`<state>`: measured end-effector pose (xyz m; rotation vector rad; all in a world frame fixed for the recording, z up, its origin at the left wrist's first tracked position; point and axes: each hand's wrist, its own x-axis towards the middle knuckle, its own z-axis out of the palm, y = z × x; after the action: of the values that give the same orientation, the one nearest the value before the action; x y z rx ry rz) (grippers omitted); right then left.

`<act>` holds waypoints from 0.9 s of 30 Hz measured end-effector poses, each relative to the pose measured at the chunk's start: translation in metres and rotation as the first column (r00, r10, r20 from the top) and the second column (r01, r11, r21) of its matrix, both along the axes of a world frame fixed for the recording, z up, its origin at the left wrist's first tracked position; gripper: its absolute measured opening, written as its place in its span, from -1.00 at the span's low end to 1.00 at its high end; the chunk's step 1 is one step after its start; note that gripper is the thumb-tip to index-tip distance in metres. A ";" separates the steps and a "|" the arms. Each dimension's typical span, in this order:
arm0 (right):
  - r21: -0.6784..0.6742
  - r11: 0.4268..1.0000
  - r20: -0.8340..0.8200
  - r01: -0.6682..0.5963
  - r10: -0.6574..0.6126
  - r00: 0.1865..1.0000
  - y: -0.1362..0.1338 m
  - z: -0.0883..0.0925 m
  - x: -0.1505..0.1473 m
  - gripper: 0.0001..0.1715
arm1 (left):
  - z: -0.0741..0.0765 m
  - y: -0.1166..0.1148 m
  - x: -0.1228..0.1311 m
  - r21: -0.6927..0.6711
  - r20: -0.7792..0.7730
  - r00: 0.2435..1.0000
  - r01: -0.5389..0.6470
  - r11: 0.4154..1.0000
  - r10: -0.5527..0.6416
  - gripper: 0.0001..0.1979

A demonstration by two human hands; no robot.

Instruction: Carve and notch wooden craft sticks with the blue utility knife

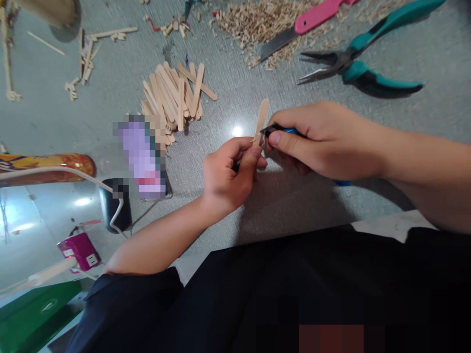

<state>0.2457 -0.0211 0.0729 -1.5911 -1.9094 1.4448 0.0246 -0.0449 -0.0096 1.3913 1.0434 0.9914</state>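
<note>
Wooden stick [261, 117] held just above grey table [195, 157], far end free, near end pinched between thumb and fingers of my left hand [231, 171]. My right hand [316, 142] grips blue-handled cutter [273, 128], blade at stick's edge. Beyond left hand, heap of loose sticks [169, 95]. Farther off, wood shavings [250, 24], pink-handled blade [303, 24] lying across them, teal-handled pliers [346, 63] beside.

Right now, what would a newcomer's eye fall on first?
First, the knife in the grip of the right hand, mid-picture, its blade at the wooden stick in the left hand. Then the teal-handled pliers, upper right, beside a heap of wood shavings. Next, the pile of sticks above and left of the hands.
</note>
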 end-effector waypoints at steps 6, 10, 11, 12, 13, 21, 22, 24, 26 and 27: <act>0.013 0.999 0.020 -0.035 0.035 0.999 0.003 0.002 0.000 -0.59 | -0.009 0.000 0.000 -0.031 0.050 0.998 -0.044 0.999 0.046 -0.60; 0.024 0.999 0.003 -0.037 0.037 0.999 0.004 -0.002 0.001 -0.57 | -0.010 0.000 0.000 -0.021 0.058 0.997 -0.049 0.999 0.051 -0.56; 0.026 0.999 -0.004 -0.041 0.041 0.999 0.004 -0.003 0.002 -0.57 | -0.010 0.000 0.000 -0.013 0.060 0.997 -0.040 0.999 0.040 -0.59; 0.026 0.999 -0.008 -0.043 0.044 0.999 0.004 -0.003 0.002 -0.57 | -0.009 0.000 0.000 -0.004 0.061 0.998 -0.027 1.000 0.028 -0.63; 0.023 0.999 -0.007 -0.045 0.045 0.999 0.003 -0.003 0.002 -0.57 | -0.008 0.000 0.000 0.001 0.060 0.998 -0.015 1.000 0.014 -0.67; -0.107 0.994 -0.072 -0.029 0.022 0.997 0.003 -0.002 0.001 -0.48 | 0.000 -0.001 -0.001 -0.010 -0.020 1.000 0.007 1.000 -0.008 -0.62; -0.120 0.992 -0.087 -0.028 0.018 0.996 0.003 -0.002 0.001 -0.45 | 0.001 -0.001 0.000 -0.007 -0.027 1.000 0.003 1.000 -0.003 -0.61; -0.129 0.991 -0.091 -0.025 0.014 0.996 0.003 -0.001 0.001 -0.42 | 0.003 0.000 0.000 -0.001 -0.037 0.999 -0.004 1.000 0.004 -0.60; -0.125 0.992 -0.054 -0.017 0.011 0.998 0.003 0.002 0.000 -0.46 | 0.004 0.001 0.000 0.010 -0.041 0.999 -0.005 1.000 0.005 -0.59; -0.117 0.993 -0.034 -0.013 0.009 0.999 0.002 0.004 -0.001 -0.50 | 0.004 0.001 0.001 0.017 -0.046 0.999 -0.005 1.000 0.005 -0.59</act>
<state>0.2447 -0.0190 0.0766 -1.5988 -1.8488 1.6049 0.0251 -0.0442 -0.0052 1.4315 1.0748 0.9781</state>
